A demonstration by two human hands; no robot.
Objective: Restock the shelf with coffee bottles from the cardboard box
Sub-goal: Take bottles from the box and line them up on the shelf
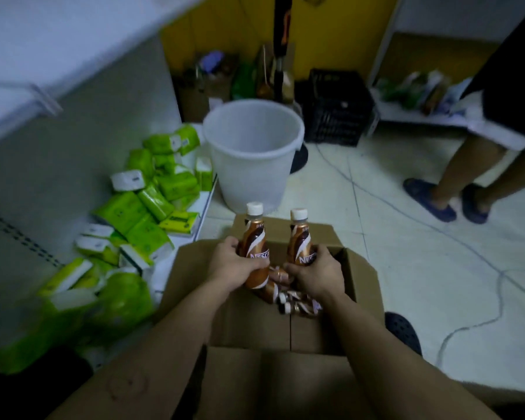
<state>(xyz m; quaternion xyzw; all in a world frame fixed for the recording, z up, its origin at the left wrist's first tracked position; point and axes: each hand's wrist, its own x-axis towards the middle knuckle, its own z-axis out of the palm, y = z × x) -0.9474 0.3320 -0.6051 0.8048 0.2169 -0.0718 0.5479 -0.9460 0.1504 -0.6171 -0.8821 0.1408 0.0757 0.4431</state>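
Note:
An open cardboard box [362, 286] sits on the floor in front of me, flaps spread. My left hand [232, 266] grips a brown coffee bottle [254, 234] with a white cap, held upright above the box. My right hand [317, 272] grips a second coffee bottle [300, 237] the same way, just to the right. Several more coffee bottles [288, 298] lie on their sides inside the box below my hands. The shelf at the far right [419, 115] holds blurred packages.
A white plastic bucket [252, 153] stands just beyond the box. Green tissue packs [152, 201] are piled on a low shelf at the left. A black crate [335, 107] stands at the back. Another person's legs in blue slippers [446, 201] stand at the right. A cable runs across the tiled floor.

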